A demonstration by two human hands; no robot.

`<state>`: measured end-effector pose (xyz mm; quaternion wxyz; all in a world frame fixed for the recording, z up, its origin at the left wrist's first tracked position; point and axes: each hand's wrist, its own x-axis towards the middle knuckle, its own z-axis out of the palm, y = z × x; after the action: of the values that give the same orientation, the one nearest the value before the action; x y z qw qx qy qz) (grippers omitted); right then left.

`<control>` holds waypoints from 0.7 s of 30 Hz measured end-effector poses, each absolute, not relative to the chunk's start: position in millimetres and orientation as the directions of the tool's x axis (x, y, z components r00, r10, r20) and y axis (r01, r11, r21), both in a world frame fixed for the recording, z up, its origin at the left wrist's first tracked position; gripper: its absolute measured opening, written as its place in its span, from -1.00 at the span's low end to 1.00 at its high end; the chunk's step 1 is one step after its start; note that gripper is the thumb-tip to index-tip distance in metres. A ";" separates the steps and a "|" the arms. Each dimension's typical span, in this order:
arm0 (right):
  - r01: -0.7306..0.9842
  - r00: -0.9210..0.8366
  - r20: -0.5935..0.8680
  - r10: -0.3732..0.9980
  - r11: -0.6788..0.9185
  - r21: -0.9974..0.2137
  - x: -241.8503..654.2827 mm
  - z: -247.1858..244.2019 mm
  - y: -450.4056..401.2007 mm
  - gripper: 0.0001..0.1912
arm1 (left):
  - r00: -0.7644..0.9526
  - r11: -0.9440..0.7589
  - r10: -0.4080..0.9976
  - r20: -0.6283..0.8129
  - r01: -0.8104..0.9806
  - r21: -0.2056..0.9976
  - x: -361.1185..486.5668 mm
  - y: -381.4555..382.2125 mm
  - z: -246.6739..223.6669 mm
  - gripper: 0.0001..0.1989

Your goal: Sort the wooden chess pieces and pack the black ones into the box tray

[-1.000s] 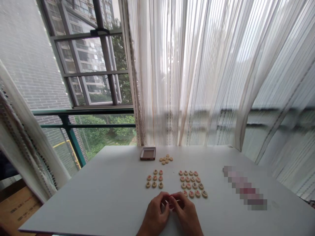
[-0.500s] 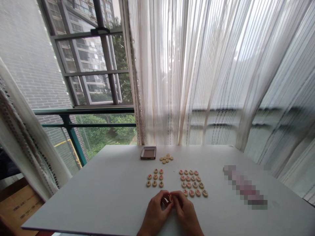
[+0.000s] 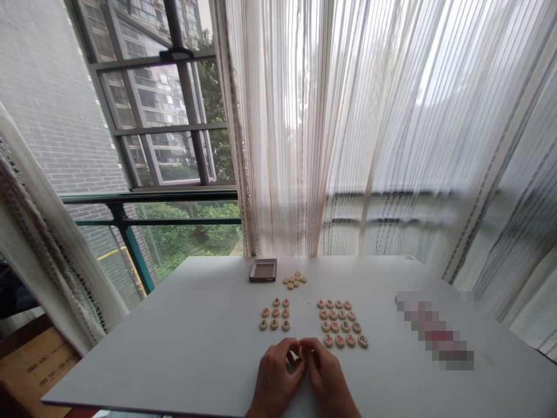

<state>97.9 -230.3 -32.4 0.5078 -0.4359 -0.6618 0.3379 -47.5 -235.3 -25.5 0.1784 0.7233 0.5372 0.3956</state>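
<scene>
Open box [image 3: 261, 280], brown bottom [image 3: 263, 271] visible, pinched piece [image 3: 301, 352]

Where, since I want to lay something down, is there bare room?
The widest bare patch runs from the left block of lettered pieces to the left edge of the white table. Another lies between the right block and the pixelated item. Crowded: around the left hand and right hand pinching a piece; also by the box and blank pieces.

Free lane — discs [image 3: 333, 314] either side
</scene>
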 end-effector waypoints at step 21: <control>0.161 -0.094 0.270 0.958 0.283 -0.946 98.9 -43.7 -225.5 -0.60 | -0.001 -0.382 0.810 0.586 0.758 0.529 -104.3 -204.7 -18.1 -0.80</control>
<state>98.9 -225.5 -43.7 0.5021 -0.4485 -0.6239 0.3970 -104.3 -204.7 -18.1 0.0300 0.7062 0.5550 0.4385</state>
